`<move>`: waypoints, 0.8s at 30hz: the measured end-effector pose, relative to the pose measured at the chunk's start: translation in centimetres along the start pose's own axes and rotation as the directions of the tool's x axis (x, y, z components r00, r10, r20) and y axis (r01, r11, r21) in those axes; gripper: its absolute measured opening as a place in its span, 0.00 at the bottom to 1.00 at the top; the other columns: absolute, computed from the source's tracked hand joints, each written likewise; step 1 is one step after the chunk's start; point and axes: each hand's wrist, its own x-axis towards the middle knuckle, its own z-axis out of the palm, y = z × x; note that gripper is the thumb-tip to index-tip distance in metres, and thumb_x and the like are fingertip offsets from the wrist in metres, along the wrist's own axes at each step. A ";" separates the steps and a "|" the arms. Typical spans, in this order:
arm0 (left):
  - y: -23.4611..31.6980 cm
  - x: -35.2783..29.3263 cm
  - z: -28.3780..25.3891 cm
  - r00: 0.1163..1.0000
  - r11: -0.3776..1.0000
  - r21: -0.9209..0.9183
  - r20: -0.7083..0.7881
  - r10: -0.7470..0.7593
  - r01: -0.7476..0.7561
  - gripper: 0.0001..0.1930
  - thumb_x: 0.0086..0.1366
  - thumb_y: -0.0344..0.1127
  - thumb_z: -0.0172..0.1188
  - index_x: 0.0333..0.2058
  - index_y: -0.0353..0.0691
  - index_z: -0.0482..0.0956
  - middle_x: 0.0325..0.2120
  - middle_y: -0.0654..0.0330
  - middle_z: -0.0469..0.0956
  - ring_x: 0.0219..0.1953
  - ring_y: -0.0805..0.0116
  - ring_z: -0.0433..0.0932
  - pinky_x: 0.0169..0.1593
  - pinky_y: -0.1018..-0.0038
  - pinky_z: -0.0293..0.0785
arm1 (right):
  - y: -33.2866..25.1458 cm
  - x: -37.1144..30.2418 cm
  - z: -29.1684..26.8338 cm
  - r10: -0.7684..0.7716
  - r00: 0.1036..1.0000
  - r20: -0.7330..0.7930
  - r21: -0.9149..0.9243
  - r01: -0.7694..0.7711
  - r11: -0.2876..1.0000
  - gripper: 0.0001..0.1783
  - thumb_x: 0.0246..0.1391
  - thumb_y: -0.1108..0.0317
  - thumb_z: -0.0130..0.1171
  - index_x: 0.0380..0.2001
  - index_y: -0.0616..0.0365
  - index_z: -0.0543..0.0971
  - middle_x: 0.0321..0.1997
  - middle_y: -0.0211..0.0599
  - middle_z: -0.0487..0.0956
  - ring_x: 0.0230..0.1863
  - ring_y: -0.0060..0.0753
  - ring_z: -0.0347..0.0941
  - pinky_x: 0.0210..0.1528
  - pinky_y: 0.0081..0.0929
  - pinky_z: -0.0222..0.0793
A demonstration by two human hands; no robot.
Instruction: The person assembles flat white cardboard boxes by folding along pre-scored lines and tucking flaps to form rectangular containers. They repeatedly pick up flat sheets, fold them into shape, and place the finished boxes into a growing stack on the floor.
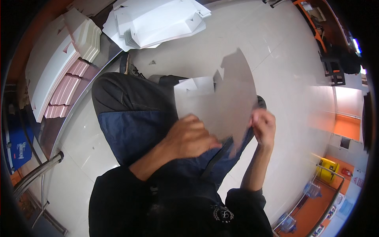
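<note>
The left hand point(191, 136) is at the near left edge of the card point(227, 106), knuckles up, fingers curled and thumb pointing right; whether it grips cannot be told. The right hand point(263, 123) is at the card's right edge, bent fingers and thumb closed on it. The hands are well apart. The left forearm slants up from the card's lower left; the right rises steeply from its lower right.

The card, blurred, grey-brown with a paler left part, is tilted above the lap. Nearer the body than the card, the black shirt point(177, 215) bears a pale wreath crest point(223, 214) with small lettering inside. Left of the card is the blue cloth point(136, 128) over the leg.

Beyond the card, up and left, lies a white stack point(158, 19); farther left, a pink-edged stack point(53, 67) lies on the bench point(104, 46). Far left of the card, a blue box point(20, 144) carries white print. Far right and nearer, two water bottles point(313, 189) stand by a yellow case point(327, 170).
</note>
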 end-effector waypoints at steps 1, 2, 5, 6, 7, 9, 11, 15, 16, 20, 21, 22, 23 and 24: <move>0.5 -1.0 0.1 0.994 0.997 -0.024 0.083 0.075 -0.073 0.11 0.56 0.46 0.66 0.29 0.45 0.84 0.20 0.69 0.77 0.26 0.72 0.73 0.38 0.74 0.70 | -0.6 1.8 2.2 0.035 0.982 -0.185 -0.343 -0.098 0.934 0.15 0.58 0.65 0.58 0.46 0.62 0.78 0.42 0.43 0.79 0.43 0.37 0.75 0.43 0.33 0.71; 1.2 -1.8 0.2 0.975 0.989 -0.059 0.165 0.146 -0.138 0.13 0.56 0.47 0.66 0.27 0.44 0.83 0.22 0.69 0.78 0.28 0.73 0.74 0.41 0.73 0.70 | -2.2 4.4 6.4 0.005 0.930 -0.366 -0.617 -0.247 0.747 0.18 0.58 0.62 0.57 0.48 0.63 0.77 0.45 0.44 0.78 0.46 0.38 0.74 0.45 0.35 0.70; 3.6 -3.0 0.1 0.849 0.968 -0.231 0.527 0.042 0.096 0.17 0.61 0.48 0.61 0.41 0.41 0.82 0.34 0.61 0.80 0.39 0.66 0.76 0.51 0.68 0.70 | -1.4 7.1 7.1 0.279 0.798 -0.535 -0.095 -0.385 0.918 0.27 0.57 0.55 0.58 0.53 0.63 0.73 0.53 0.45 0.75 0.52 0.42 0.70 0.52 0.40 0.68; 4.0 -3.1 0.3 0.864 0.942 -0.223 0.491 -0.115 0.252 0.21 0.63 0.48 0.59 0.48 0.40 0.77 0.39 0.57 0.78 0.43 0.64 0.75 0.54 0.66 0.68 | -0.8 7.2 6.4 0.369 0.831 -0.416 0.101 -0.361 0.927 0.29 0.57 0.54 0.59 0.56 0.62 0.70 0.56 0.45 0.73 0.54 0.42 0.70 0.53 0.40 0.67; 4.2 -3.1 0.4 0.849 0.889 -0.210 0.446 -0.284 0.407 0.26 0.64 0.49 0.57 0.55 0.39 0.71 0.43 0.54 0.76 0.47 0.61 0.74 0.57 0.64 0.66 | -0.4 7.6 6.3 0.451 0.848 -0.277 0.294 -0.372 0.880 0.32 0.56 0.53 0.59 0.58 0.61 0.68 0.58 0.46 0.72 0.56 0.43 0.69 0.55 0.41 0.67; 3.4 -2.4 0.6 0.581 0.287 -0.523 0.577 -0.574 0.803 0.42 0.70 0.50 0.50 0.69 0.36 0.37 0.60 0.46 0.63 0.61 0.54 0.65 0.64 0.61 0.59 | -0.2 7.4 6.2 0.480 0.877 0.015 0.217 -0.471 0.855 0.37 0.56 0.51 0.60 0.63 0.56 0.62 0.63 0.45 0.68 0.58 0.43 0.69 0.57 0.42 0.69; 0.9 -0.3 0.0 0.455 -0.477 -0.727 0.684 -0.570 0.495 0.39 0.67 0.59 0.50 0.63 0.38 0.47 0.57 0.47 0.66 0.60 0.56 0.66 0.62 0.61 0.62 | -1.7 6.6 7.2 0.347 0.936 0.062 0.195 -0.352 0.915 0.38 0.55 0.51 0.61 0.63 0.58 0.62 0.63 0.48 0.68 0.59 0.44 0.69 0.57 0.43 0.68; 1.5 4.5 -0.6 0.242 -0.755 -0.636 0.767 -0.595 0.160 0.27 0.67 0.62 0.48 0.49 0.44 0.69 0.48 0.53 0.74 0.51 0.58 0.74 0.54 0.64 0.70 | -5.5 5.4 9.9 0.090 0.995 0.037 0.079 -0.093 0.993 0.39 0.51 0.61 0.62 0.63 0.63 0.61 0.64 0.50 0.66 0.59 0.47 0.69 0.57 0.41 0.68; 1.3 5.0 -0.3 0.311 -0.704 -0.685 0.721 -0.619 0.188 0.29 0.64 0.63 0.51 0.50 0.43 0.66 0.44 0.54 0.74 0.49 0.60 0.74 0.54 0.63 0.69 | -6.4 5.5 10.4 0.032 0.999 0.029 0.030 -0.032 0.999 0.37 0.50 0.67 0.60 0.63 0.65 0.61 0.65 0.48 0.66 0.59 0.47 0.69 0.56 0.39 0.68; 1.0 8.4 -1.2 0.526 -0.519 -0.820 0.561 -0.640 0.242 0.26 0.62 0.61 0.56 0.44 0.45 0.66 0.33 0.61 0.71 0.40 0.69 0.73 0.48 0.64 0.71 | -9.2 5.9 11.0 -0.301 0.932 0.201 -0.133 0.331 0.934 0.46 0.45 0.75 0.61 0.68 0.64 0.52 0.71 0.49 0.55 0.60 0.45 0.69 0.59 0.40 0.66; 1.2 9.4 -1.8 0.552 -0.490 -0.839 0.531 -0.642 0.237 0.24 0.63 0.60 0.56 0.42 0.46 0.67 0.33 0.62 0.71 0.40 0.70 0.73 0.48 0.65 0.71 | -10.3 5.8 11.1 -0.322 0.917 0.233 -0.238 0.375 0.896 0.49 0.44 0.71 0.61 0.69 0.61 0.51 0.72 0.54 0.52 0.63 0.52 0.65 0.63 0.44 0.60; 1.6 10.4 -2.4 0.581 -0.452 -0.860 0.499 -0.643 0.238 0.22 0.64 0.59 0.56 0.41 0.46 0.69 0.33 0.62 0.71 0.39 0.70 0.73 0.47 0.65 0.71 | -11.5 5.6 11.3 -0.350 0.898 0.265 -0.334 0.426 0.841 0.51 0.43 0.66 0.62 0.70 0.57 0.49 0.72 0.60 0.49 0.65 0.58 0.62 0.67 0.48 0.54; 2.0 11.3 -3.1 0.583 -0.428 -0.887 0.443 -0.681 0.174 0.18 0.66 0.53 0.55 0.41 0.45 0.70 0.32 0.63 0.72 0.37 0.72 0.74 0.44 0.67 0.74 | -12.3 5.8 11.1 -0.418 0.845 0.335 -0.433 0.532 0.728 0.52 0.42 0.70 0.58 0.71 0.55 0.47 0.73 0.60 0.48 0.67 0.59 0.60 0.68 0.49 0.51; 2.4 11.9 -3.9 0.606 -0.377 -0.910 0.400 -0.688 0.174 0.16 0.67 0.50 0.56 0.41 0.44 0.70 0.33 0.63 0.72 0.37 0.72 0.74 0.43 0.68 0.75 | -12.7 5.8 11.5 -0.458 0.812 0.361 -0.497 0.584 0.642 0.53 0.39 0.72 0.54 0.71 0.54 0.45 0.73 0.60 0.45 0.69 0.60 0.55 0.69 0.50 0.47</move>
